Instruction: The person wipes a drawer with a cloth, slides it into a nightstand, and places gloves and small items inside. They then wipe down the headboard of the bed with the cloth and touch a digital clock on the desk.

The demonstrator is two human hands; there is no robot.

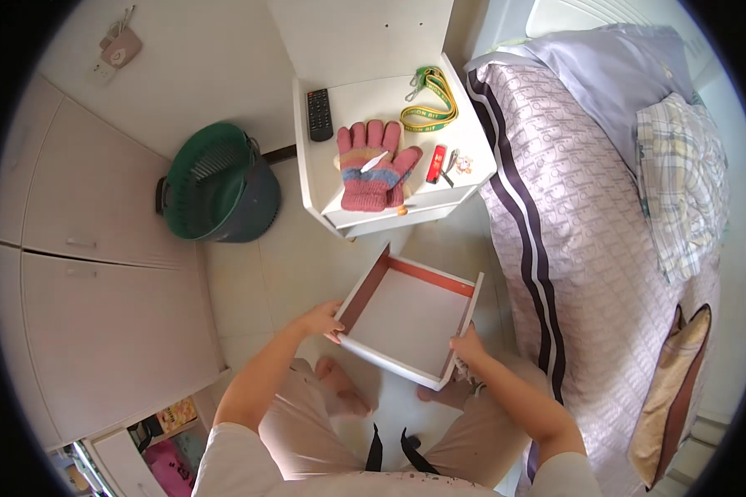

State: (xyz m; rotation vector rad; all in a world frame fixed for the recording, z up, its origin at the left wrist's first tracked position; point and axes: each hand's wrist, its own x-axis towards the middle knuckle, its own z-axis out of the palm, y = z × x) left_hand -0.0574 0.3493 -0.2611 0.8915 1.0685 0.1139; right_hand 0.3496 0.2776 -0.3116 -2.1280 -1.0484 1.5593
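Between my two hands I hold an empty drawer [406, 319], white outside with reddish-brown inner walls. My left hand [323, 321] is closed on its left side near the front corner. On the opposite side, my right hand [470, 345] grips the wall close to the other front corner. The drawer hangs tilted over the floor, in front of a white nightstand [340, 217] and apart from it. Atop the nightstand lie a striped knitted glove [369, 186], a black remote control [320, 114], a yellow-green lanyard [451, 93], a red lighter [436, 164] and a nail clipper [449, 166].
A green basket [253, 192] stands on the floor left of the nightstand. To the right, a bed [518, 124] with a patterned cover bears a folded plaid cloth [680, 186] and a gold pillow [667, 393]. Pale cabinets [108, 331] line the left wall.
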